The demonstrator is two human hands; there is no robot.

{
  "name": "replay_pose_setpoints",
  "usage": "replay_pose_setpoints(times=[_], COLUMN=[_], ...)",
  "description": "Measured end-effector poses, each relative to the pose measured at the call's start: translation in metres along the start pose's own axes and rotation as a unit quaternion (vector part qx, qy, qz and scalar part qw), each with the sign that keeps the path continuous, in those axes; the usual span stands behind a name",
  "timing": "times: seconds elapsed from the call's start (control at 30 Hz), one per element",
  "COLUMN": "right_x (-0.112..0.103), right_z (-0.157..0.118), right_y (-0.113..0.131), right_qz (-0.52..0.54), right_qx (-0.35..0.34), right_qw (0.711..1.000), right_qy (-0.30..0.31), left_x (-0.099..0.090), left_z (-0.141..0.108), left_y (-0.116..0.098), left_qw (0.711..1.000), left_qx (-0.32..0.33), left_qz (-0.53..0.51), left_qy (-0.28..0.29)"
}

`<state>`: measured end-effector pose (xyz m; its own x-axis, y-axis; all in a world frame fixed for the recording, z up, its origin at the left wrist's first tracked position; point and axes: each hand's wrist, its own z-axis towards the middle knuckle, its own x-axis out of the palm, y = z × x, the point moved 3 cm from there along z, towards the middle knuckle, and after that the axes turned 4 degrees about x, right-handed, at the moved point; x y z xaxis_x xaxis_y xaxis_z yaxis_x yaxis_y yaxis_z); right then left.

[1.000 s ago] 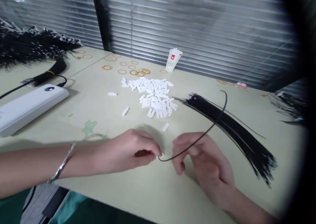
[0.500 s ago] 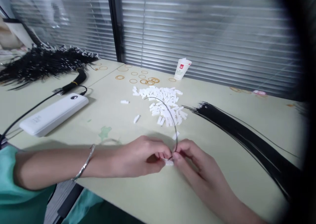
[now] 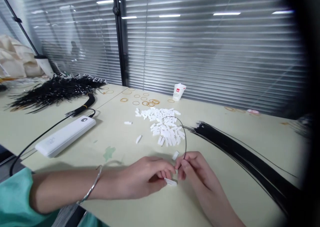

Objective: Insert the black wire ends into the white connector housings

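Observation:
Between the thumb and fingers of my left hand (image 3: pixel 152 175) is a small white plastic piece (image 3: pixel 171 181), its free end pointing right. My right hand (image 3: pixel 197 170) pinches a thin black wire (image 3: pixel 185 138), which arcs up and back to the left. The wire's lower end sits by my left fingertips; whether it touches the white piece is hidden. A loose white piece lies just behind my right fingers. Farther back is a pile of similar white pieces (image 3: pixel 167 133), with the wire's upper tip over it.
A bundle of straight black wires (image 3: pixel 235 150) lies at right. A white power bank (image 3: pixel 66 137) with a black cable is at left, before a heap of black wires (image 3: pixel 57 91). Behind the pile are rubber bands (image 3: pixel 151 102) and a paper cup (image 3: pixel 179 92).
The view has tilted up, so everything sits lower in the picture. My right hand has drawn slightly away from the white piece with the wire, which was close against it before.

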<state>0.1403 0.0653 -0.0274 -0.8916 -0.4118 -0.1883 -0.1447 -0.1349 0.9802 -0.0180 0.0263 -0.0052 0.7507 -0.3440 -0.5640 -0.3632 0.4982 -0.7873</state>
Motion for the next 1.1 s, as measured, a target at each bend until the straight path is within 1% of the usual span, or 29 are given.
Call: replay_pose_setpoints(times=[0.2,0.3,0.4,0.57,0.7,0.8,0.93,1.1], right_x=[0.002,0.002,0.001,-0.002,-0.004,-0.004,0.000,0.007], right_z=[0.003,0.003,0.003,0.002,0.001,0.001,-0.001,-0.006], right_y=[0.002,0.003,0.006,0.010,0.011,0.011,0.012,0.012], right_qz=[0.071,0.082,0.073,0.018,0.009,0.007,0.022,0.022], right_qx=[0.025,0.031,0.023,-0.002,-0.012,-0.002,0.040,0.064], right_qw=[0.997,0.996,0.997,1.000,1.000,1.000,0.999,0.997], right_qy=[-0.004,-0.004,-0.003,-0.012,-0.018,-0.021,0.000,0.045], left_x=[0.001,0.000,-0.001,-0.003,-0.004,-0.005,-0.005,-0.006], left_z=[-0.002,-0.001,0.000,-0.002,-0.001,0.000,0.000,0.000], left_y=[0.004,0.005,0.006,0.009,0.007,0.004,0.003,0.002], left_qw=[0.999,0.999,0.999,0.998,0.996,0.996,0.997,0.996], left_qx=[-0.020,-0.031,-0.033,-0.045,-0.026,-0.023,-0.036,-0.069], left_qz=[-0.029,-0.029,-0.017,0.033,0.077,0.085,0.066,0.053], left_qy=[-0.007,-0.007,-0.008,-0.022,-0.032,-0.026,-0.012,0.005])
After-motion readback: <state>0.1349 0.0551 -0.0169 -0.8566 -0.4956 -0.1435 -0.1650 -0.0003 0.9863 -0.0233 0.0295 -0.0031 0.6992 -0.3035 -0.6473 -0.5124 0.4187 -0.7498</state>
